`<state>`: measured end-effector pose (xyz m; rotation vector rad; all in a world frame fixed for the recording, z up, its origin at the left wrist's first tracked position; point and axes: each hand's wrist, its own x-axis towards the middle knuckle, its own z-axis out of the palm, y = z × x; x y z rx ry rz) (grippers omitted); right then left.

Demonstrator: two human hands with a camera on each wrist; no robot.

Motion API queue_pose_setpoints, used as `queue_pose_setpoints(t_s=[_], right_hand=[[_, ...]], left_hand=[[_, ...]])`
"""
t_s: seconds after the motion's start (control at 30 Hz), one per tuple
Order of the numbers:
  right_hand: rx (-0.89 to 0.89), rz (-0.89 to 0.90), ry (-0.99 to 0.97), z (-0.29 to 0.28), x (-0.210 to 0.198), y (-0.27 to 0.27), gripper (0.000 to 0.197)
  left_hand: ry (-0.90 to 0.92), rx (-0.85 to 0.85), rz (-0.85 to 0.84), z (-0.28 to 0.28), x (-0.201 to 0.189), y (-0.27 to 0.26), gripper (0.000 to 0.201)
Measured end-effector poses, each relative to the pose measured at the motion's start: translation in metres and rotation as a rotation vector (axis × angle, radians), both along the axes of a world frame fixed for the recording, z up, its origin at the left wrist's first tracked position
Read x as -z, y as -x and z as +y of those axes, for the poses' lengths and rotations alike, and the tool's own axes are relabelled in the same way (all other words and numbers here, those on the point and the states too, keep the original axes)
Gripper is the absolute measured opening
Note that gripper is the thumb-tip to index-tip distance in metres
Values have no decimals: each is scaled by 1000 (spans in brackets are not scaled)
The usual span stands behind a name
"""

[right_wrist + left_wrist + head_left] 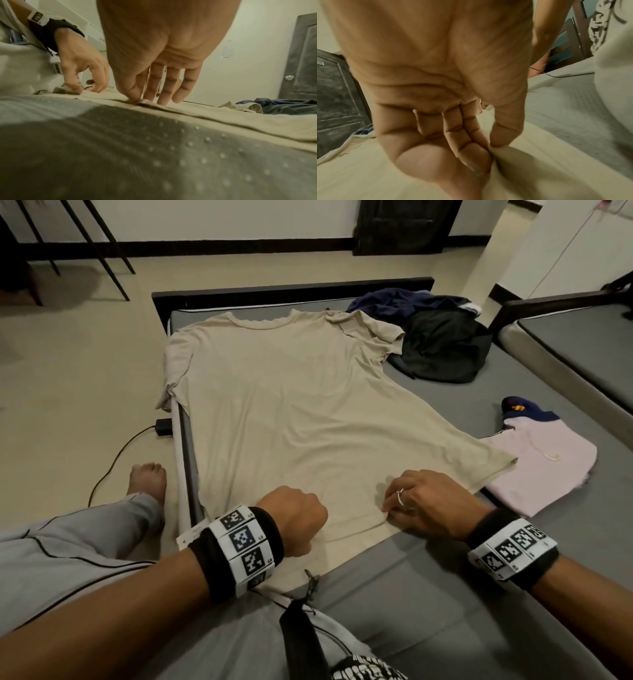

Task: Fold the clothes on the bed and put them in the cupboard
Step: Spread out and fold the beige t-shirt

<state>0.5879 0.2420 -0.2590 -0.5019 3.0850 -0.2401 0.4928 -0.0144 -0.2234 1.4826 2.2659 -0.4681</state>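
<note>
Both my hands pinch the near hem of the beige T-shirt [291,412] spread flat on the bed [534,412]: left hand [294,517] curled, right hand [424,503] on fingertips.

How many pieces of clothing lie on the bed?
4: beige T-shirt spread in the middle, navy garment and black garment at the far end, pink piece on the right. Others may be hidden.

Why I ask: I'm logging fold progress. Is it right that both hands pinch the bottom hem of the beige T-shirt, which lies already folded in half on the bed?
Not quite. Both hands, left hand and right hand, do pinch the hem, but the beige T-shirt lies spread out flat, unfolded, on the bed; the head view shows it.
</note>
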Motion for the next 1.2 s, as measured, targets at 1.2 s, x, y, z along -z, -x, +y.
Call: queue_pose_setpoints(t_s=[1.2], right_hand=[[-75,-172,-35,6,-10,-13,31]], left_hand=[[-53,-33,-516,2,20,7,33]])
